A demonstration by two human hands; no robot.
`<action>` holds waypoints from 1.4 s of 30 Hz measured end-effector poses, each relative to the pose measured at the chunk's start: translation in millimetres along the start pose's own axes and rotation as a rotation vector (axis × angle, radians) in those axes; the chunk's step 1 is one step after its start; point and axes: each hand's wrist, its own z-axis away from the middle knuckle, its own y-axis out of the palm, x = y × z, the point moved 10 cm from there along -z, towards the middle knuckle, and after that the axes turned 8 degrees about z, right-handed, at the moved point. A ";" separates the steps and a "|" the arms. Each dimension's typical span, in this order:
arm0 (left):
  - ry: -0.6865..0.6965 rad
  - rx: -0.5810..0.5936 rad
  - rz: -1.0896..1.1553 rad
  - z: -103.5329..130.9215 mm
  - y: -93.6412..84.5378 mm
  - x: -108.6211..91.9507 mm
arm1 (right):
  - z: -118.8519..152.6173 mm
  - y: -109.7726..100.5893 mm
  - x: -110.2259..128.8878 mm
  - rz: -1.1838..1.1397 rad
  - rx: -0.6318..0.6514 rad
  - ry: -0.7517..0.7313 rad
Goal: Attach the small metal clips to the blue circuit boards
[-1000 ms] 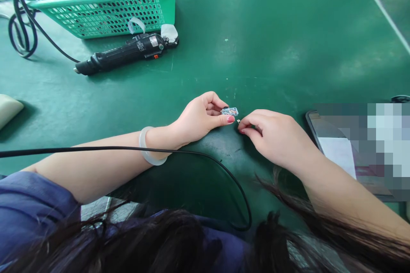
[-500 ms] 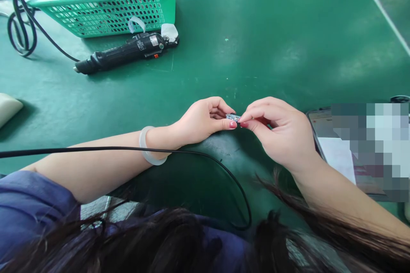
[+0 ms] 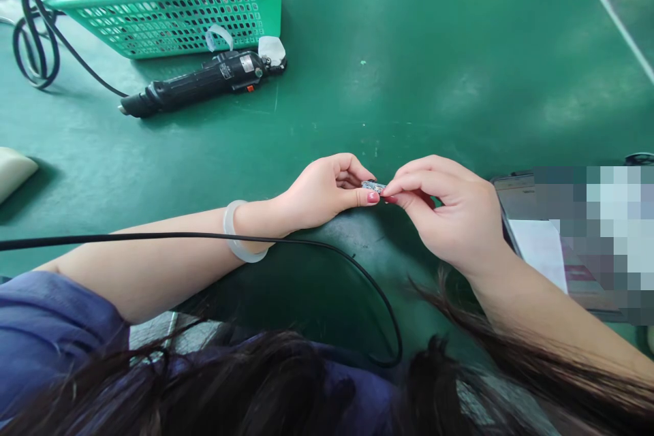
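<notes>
Blue-grey component (image 3: pixel 372 186): held over green tabletop (image 3: pixel 434 75), well apart from basket (image 3: pixel 178 22)
Left hand (image 3: pixel 324 192): pinching component between thumb and fingers
Right hand (image 3: pixel 452 211): pressed together, thumb to forefinger, at component's right end; cannot tell contents of pinch
Black electric screwdriver (image 3: pixel 189 87): lying just in front of basket
White bangle (image 3: pixel 229 221): worn on left wrist

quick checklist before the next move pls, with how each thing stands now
1. Left hand grips the small clear part between thumb and fingers: ok.
2. Right hand has its fingertips up at the part's near end: ok.
3. Anything pinched in those fingertips is properly lined up: cannot tell, fingers hide it.
4. Black cable leaves the view of the left forearm free: not ok, it crosses in front.
5. Electric screwdriver lies by the green basket, away from both hands: ok.
</notes>
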 end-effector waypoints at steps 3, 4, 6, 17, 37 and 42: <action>-0.003 0.001 -0.009 0.3 0.4 -0.7 | 0.1 -2.1 2.2 0.021 -0.014 -0.027; -0.003 0.000 -0.011 0.3 0.4 -0.9 | 0.1 -1.8 2.2 0.024 -0.009 -0.029; -0.005 -0.002 -0.012 0.5 0.4 -1.0 | 0.3 -1.4 1.8 0.028 -0.002 -0.025; 0.007 0.023 -0.028 0.5 1.2 0.2 | -1.0 3.5 -14.2 -0.162 0.016 0.089; 0.063 -0.001 0.062 -0.6 -2.4 -2.1 | -1.1 6.3 -13.2 -0.076 0.033 0.046; 0.053 0.005 0.058 -0.8 -2.0 -1.2 | -0.8 6.3 -11.7 -0.043 0.031 0.043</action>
